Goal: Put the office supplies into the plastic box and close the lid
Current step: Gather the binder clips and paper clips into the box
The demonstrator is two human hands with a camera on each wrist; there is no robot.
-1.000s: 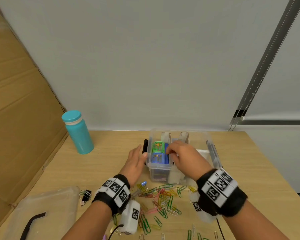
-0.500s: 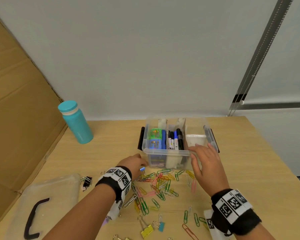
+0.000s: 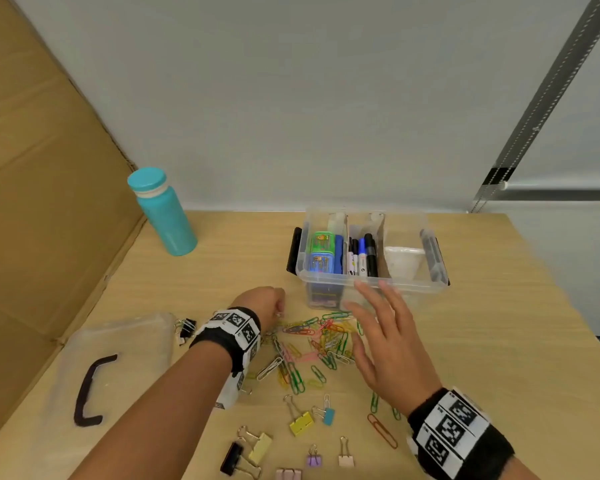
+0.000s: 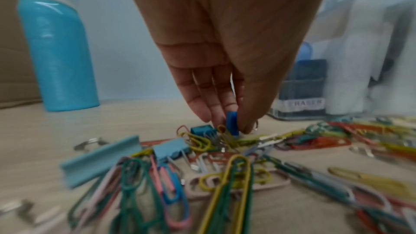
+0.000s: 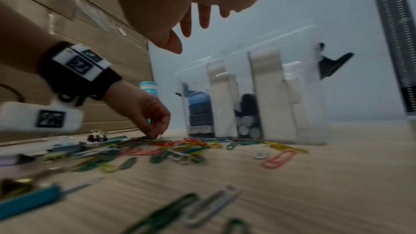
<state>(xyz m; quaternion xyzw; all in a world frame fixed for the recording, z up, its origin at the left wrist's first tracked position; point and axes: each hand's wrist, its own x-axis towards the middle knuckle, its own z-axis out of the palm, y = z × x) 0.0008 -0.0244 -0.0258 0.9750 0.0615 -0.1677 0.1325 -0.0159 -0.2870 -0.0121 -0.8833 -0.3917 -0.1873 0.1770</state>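
our left hand (image 3: 261,301) is low over the table (image 3: 499,341), fingers curled down, thumb and fingertips (image 4: 221,116) pinching a small blue binder clip (image 4: 232,125) at the far left edge of the paper clip pile (image 3: 312,344). the clip's lower end is in among the yellow paper clips; we cannot tell if it is off the table. two pale blue binder clips (image 4: 172,149) lie just on the wrist side of this hand.

our right hand (image 3: 383,344) hovers above the right part of the same pile, fingers straight and spread, palm down, holding nothing. from the right wrist view the fingertips (image 5: 203,18) are clear of the surface.

the plastic box (image 3: 371,284) stands just beyond both hands, right fingertips near its front wall, not clearly touching. it is uncovered: green and blue cases in the left compartment, markers (image 3: 362,254) in the middle, something white on the right. the lid (image 3: 118,344) lies flat, well to the left of the left wrist, black handle up.

more binder clips (image 3: 300,422) lie nearer us, between the two forearms. a teal bottle (image 3: 163,213) stands far left beyond the left hand.
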